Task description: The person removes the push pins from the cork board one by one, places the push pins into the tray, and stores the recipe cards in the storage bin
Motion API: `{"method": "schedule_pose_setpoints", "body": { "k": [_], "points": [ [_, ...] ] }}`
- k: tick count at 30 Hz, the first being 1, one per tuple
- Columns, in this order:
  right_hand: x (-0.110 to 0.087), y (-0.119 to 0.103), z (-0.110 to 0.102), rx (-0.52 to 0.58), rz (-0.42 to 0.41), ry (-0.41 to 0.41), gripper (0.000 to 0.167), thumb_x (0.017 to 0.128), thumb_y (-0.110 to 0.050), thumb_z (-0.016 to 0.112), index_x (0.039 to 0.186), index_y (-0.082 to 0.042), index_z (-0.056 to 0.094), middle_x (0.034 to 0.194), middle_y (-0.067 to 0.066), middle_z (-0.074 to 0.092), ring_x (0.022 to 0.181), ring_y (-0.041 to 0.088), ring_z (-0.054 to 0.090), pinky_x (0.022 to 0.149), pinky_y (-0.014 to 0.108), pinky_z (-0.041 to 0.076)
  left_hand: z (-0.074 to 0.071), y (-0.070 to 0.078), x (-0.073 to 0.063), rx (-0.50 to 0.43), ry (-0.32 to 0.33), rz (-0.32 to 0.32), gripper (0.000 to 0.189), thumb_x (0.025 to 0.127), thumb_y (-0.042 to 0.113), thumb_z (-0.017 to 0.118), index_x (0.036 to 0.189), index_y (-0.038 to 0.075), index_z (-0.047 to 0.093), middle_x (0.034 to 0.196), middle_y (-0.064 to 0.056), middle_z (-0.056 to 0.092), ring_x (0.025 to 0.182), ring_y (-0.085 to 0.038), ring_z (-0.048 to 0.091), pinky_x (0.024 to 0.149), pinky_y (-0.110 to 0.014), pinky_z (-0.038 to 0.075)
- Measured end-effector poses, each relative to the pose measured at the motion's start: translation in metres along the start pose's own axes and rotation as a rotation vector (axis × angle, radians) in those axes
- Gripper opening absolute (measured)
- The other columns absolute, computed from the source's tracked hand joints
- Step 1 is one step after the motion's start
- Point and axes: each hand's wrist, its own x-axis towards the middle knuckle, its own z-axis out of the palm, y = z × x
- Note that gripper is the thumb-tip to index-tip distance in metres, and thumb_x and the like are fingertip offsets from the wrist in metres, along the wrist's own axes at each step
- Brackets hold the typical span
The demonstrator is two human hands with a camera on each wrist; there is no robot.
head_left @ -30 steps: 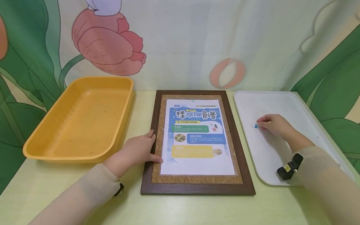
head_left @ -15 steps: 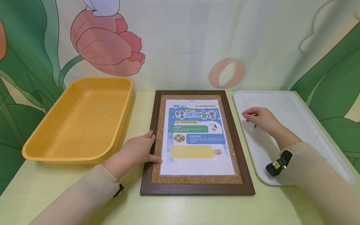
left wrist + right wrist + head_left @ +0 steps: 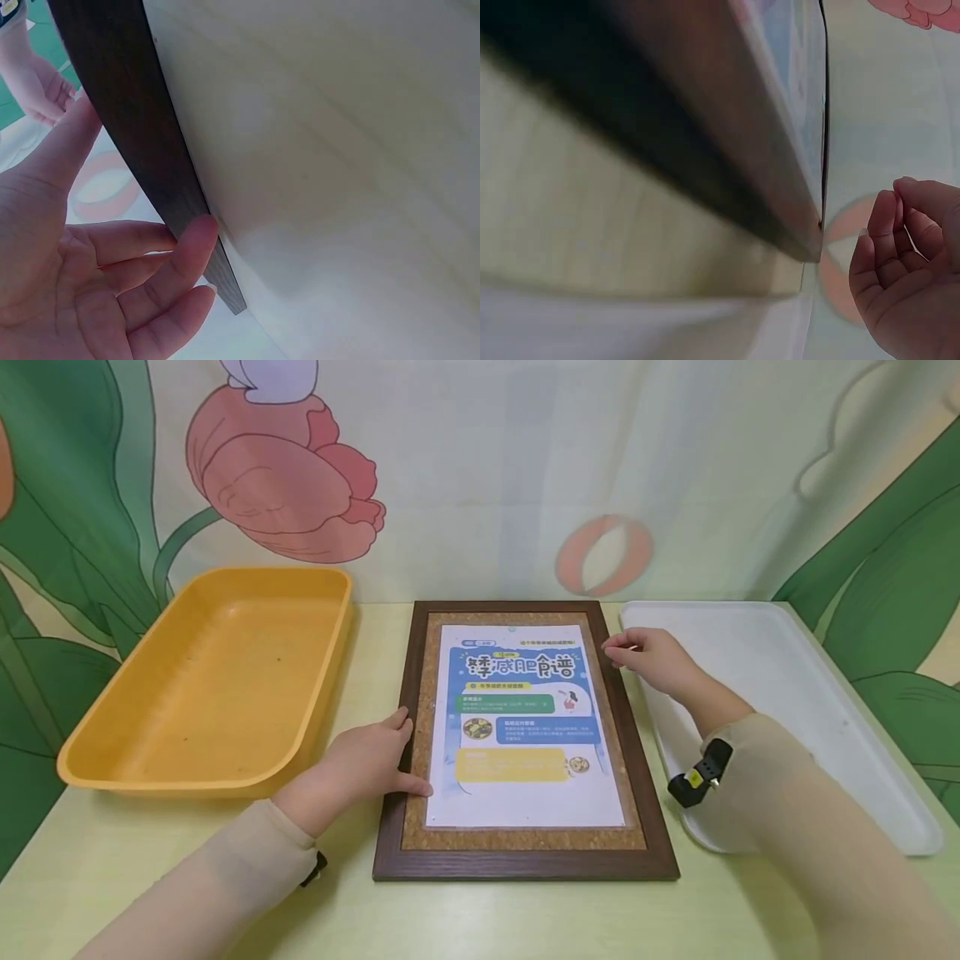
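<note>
A cork board in a dark brown wooden frame lies on the table, with a blue and white printed poster on it. At its left edge my left hand grips the frame, thumb over the top and fingers along the outer side. My right hand hovers by the upper right of the frame, thumb and index fingertips pinched together. Whatever small pushpin sits between them is hidden by the fingertips. The right wrist view has this right hand apart from the frame.
A white tray lies on the right, partly under my right forearm. To the left stands a deep yellow tub. A printed floral curtain hangs behind the table.
My right hand has lifted off the white tray and moved left to the frame. A tiny pale item by a blue one on the tray vanished from view. The left hand stays put.
</note>
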Motion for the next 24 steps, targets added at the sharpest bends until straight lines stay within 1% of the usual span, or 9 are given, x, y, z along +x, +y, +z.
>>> {"method": "schedule_pose_setpoints", "body": {
  "k": [7, 10, 14, 17, 21, 24],
  "points": [
    [0.013, -0.021, 0.010, 0.052, 0.008, -0.003, 0.034, 0.095, -0.024, 0.054, 0.117, 0.002, 0.057, 0.111, 0.020, 0.057, 0.099, 0.033, 0.051, 0.088, 0.044, 0.041, 0.000, 0.000, 0.000, 0.003, 0.006, 0.001, 0.098, 0.071, 0.059, 0.070, 0.136, -0.009, 0.041, 0.145, -0.023, 0.032, 0.119, -0.035, 0.049, 0.080, -0.040, 0.050],
    [0.018, -0.025, 0.013, 0.072, 0.012, -0.007, 0.032, 0.095, -0.023, 0.055, 0.117, 0.001, 0.057, 0.111, 0.020, 0.057, 0.098, 0.032, 0.050, 0.091, 0.045, 0.041, 0.001, -0.001, 0.000, 0.001, 0.010, 0.007, 0.099, 0.070, 0.059, 0.070, 0.135, -0.009, 0.041, 0.145, -0.023, 0.032, 0.117, -0.035, 0.051, 0.078, -0.040, 0.050],
    [0.022, -0.029, 0.017, 0.100, 0.025, -0.012, 0.036, 0.094, -0.027, 0.056, 0.118, 0.000, 0.057, 0.114, 0.019, 0.057, 0.102, 0.032, 0.052, 0.096, 0.044, 0.040, 0.001, 0.000, 0.000, -0.004, 0.013, 0.008, 0.098, 0.070, 0.059, 0.071, 0.135, -0.009, 0.042, 0.145, -0.023, 0.033, 0.117, -0.035, 0.051, 0.078, -0.040, 0.050],
    [0.025, -0.033, 0.020, 0.110, 0.031, -0.012, 0.036, 0.094, -0.028, 0.056, 0.118, -0.001, 0.058, 0.114, 0.018, 0.057, 0.104, 0.032, 0.053, 0.097, 0.044, 0.039, 0.001, 0.000, 0.000, -0.004, 0.013, 0.008, 0.098, 0.070, 0.059, 0.071, 0.135, -0.009, 0.042, 0.145, -0.023, 0.033, 0.117, -0.035, 0.051, 0.078, -0.040, 0.050],
    [0.029, -0.037, 0.024, 0.121, 0.031, -0.017, 0.034, 0.095, -0.026, 0.055, 0.118, -0.001, 0.058, 0.113, 0.019, 0.057, 0.104, 0.033, 0.052, 0.095, 0.045, 0.038, 0.001, -0.001, 0.000, 0.008, 0.010, 0.012, 0.098, 0.071, 0.059, 0.070, 0.135, -0.009, 0.042, 0.145, -0.023, 0.033, 0.116, -0.035, 0.052, 0.072, -0.038, 0.051],
    [0.033, -0.041, 0.026, 0.138, 0.046, -0.021, 0.033, 0.095, -0.024, 0.055, 0.119, -0.001, 0.057, 0.116, 0.019, 0.056, 0.106, 0.033, 0.051, 0.095, 0.046, 0.039, 0.002, -0.002, 0.001, 0.028, 0.015, 0.024, 0.098, 0.071, 0.060, 0.069, 0.135, -0.009, 0.042, 0.144, -0.023, 0.033, 0.114, -0.035, 0.053, 0.069, -0.038, 0.051]
  ]
}}
